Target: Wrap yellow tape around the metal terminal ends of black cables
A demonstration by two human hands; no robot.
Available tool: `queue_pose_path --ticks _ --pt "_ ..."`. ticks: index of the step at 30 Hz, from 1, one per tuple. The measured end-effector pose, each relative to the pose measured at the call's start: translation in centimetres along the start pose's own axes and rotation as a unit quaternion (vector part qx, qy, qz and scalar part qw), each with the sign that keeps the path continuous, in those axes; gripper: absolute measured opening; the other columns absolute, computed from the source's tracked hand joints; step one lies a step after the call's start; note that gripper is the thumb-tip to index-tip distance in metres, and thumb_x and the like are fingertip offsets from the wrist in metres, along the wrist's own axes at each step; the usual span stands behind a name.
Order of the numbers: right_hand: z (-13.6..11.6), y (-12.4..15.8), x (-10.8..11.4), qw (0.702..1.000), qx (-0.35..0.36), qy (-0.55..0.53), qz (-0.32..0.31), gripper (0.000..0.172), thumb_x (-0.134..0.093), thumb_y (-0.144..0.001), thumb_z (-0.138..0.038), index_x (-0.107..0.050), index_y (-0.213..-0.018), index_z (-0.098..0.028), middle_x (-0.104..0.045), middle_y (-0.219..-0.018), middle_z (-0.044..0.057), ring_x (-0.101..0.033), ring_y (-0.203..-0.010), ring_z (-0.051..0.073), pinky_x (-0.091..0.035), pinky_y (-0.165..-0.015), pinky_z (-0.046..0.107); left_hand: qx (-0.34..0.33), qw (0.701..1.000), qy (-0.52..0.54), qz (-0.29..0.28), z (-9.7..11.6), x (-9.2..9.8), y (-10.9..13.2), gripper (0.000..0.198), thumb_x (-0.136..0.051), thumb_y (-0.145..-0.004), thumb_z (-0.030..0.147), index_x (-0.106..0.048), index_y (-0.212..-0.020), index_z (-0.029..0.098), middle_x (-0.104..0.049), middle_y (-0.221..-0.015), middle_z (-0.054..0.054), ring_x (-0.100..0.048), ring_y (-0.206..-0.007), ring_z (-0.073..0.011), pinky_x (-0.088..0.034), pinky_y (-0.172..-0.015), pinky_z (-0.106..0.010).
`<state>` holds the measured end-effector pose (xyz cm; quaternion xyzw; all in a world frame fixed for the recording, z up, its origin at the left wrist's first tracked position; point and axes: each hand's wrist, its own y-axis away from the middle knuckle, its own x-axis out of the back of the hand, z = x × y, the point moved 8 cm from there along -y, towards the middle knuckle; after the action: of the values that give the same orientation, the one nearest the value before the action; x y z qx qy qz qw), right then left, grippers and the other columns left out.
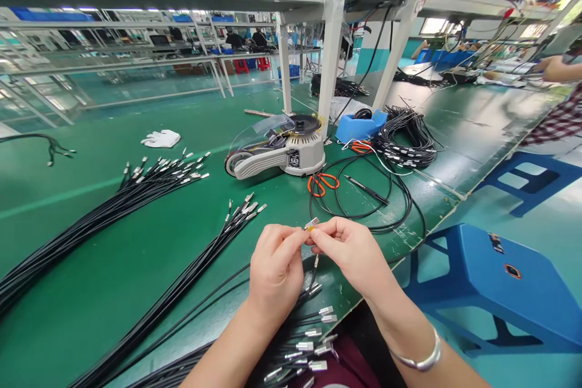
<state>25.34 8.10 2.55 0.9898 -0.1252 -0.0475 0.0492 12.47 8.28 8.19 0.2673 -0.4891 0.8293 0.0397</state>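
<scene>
In front of me, both hands meet at the metal plug of a black cable (313, 222), with a small yellow piece, tape by its look, at its base. My left hand (276, 262) pinches the cable just behind the plug. The thumb and fingers of my right hand (344, 247) are closed at the yellow piece. Another cable end hangs under the fingers. Below my wrists, several black cables with metal plugs (313, 347) lie at the bench edge and over my lap. A bundle of such cables (200, 262) stretches to the left of my left hand.
A larger cable bundle (77, 233) and a white glove (161, 138) lie on the green bench (150, 260). Beyond my hands stand a tape dispenser (295, 148), orange-handled scissors (323, 184), a black pen (367, 190) and coiled cables (407, 136). Blue stools (513, 279) stand right; another person's arm (561, 68) shows behind.
</scene>
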Motion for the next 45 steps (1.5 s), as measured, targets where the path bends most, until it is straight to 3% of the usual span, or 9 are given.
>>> queue_pose_path --ticks 18,26,33,39,45 --pt "-0.4 -0.2 -0.2 0.999 0.0 0.037 -0.005 0.014 -0.066 -0.073 -0.029 -0.065 -0.07 -0.016 -0.069 -0.071 0.004 -0.064 -0.066 0.018 -0.051 -0.065 0.031 0.023 1.0 -0.003 0.003 -0.4 0.2 0.1 0.03 -0.051 -0.084 0.003 -0.064 -0.101 0.023 -0.062 -0.081 -0.001 -0.057 -0.073 -0.0125 -0.048 -0.065 -0.025" --pt "-0.4 -0.8 -0.5 0.999 -0.002 0.043 -0.027 0.019 -0.067 -0.074 -0.034 -0.064 -0.069 -0.016 -0.069 -0.068 0.003 -0.064 -0.066 0.017 -0.051 -0.065 0.03 0.038 0.999 -0.023 -0.014 -0.9 -0.3 0.3 0.027 -0.05 -0.086 0.007 -0.063 -0.105 0.021 -0.06 -0.079 -0.002 -0.055 -0.072 -0.0135 -0.047 -0.065 -0.026" --pt "0.3 -0.5 -0.7 1.0 0.015 0.005 -0.018 0.028 -0.069 -0.074 -0.042 -0.067 -0.077 -0.014 -0.071 -0.075 0.006 -0.067 -0.073 0.019 -0.053 -0.069 0.031 0.123 0.991 -0.035 -0.044 -2.1 -0.7 0.1 0.01 -0.051 -0.088 0.016 -0.06 -0.089 0.018 -0.062 -0.076 -0.003 -0.058 -0.07 -0.0153 -0.048 -0.065 -0.029" --pt "0.5 -0.3 -0.5 1.0 0.01 -0.001 0.007 0.03 -0.07 -0.073 -0.044 -0.068 -0.077 -0.014 -0.072 -0.074 0.007 -0.068 -0.074 0.021 -0.054 -0.069 0.032 0.151 0.987 -0.004 -0.046 -2.4 -0.6 0.0 0.01 -0.051 -0.087 0.018 -0.058 -0.08 0.018 -0.059 -0.075 -0.002 -0.058 -0.07 -0.0139 -0.048 -0.062 -0.026" --pt "0.6 -0.2 -0.2 1.0 0.002 0.003 0.016 0.028 -0.069 -0.073 -0.041 -0.069 -0.079 -0.014 -0.073 -0.075 0.008 -0.069 -0.073 0.021 -0.054 -0.068 0.032 0.276 0.955 0.073 -0.079 -3.6 -1.1 0.8 0.016 -0.05 -0.087 0.026 -0.059 -0.076 0.019 -0.06 -0.072 0.0 -0.057 -0.056 -0.0115 -0.046 -0.052 -0.024"
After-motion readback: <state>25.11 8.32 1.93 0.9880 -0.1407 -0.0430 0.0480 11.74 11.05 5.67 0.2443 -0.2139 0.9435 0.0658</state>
